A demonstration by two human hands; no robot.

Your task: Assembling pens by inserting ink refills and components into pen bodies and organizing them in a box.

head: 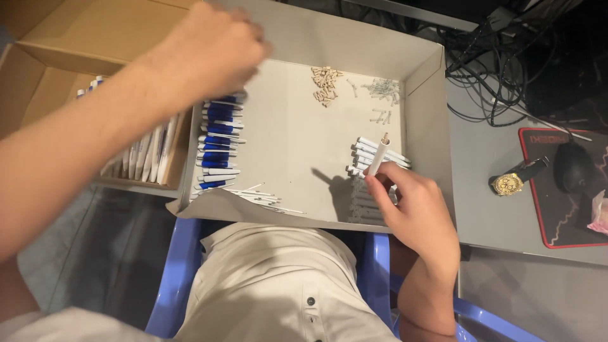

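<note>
1. Your right hand (415, 202) is near the front right of the tray (297, 145). Its fingers pinch a white pen tube (377, 158). The tube stands tilted, with a small tan tip on top.
2. Just behind that tube lies a pile of white tubes (380, 152), on the right side of the tray.
3. Your left hand (212, 50) is up over the back left of the tray. It is blurry. The fingers look curled together, but you cannot tell if they hold anything.
4. Under that hand is a row of blue and white pens (218, 142), side by side along the left wall.
5. Thin white sticks (263, 196) lie at the front of the tray, near the pens.
6. Little tan tips (325, 83) and small springs (383, 88) sit in heaps at the back.
7. A brown box (95, 38) on the left holds more pens (149, 155).
8. On the right, well apart, lie a gold watch (508, 183) and a black mouse (572, 166) on a mat (538, 142).
</note>
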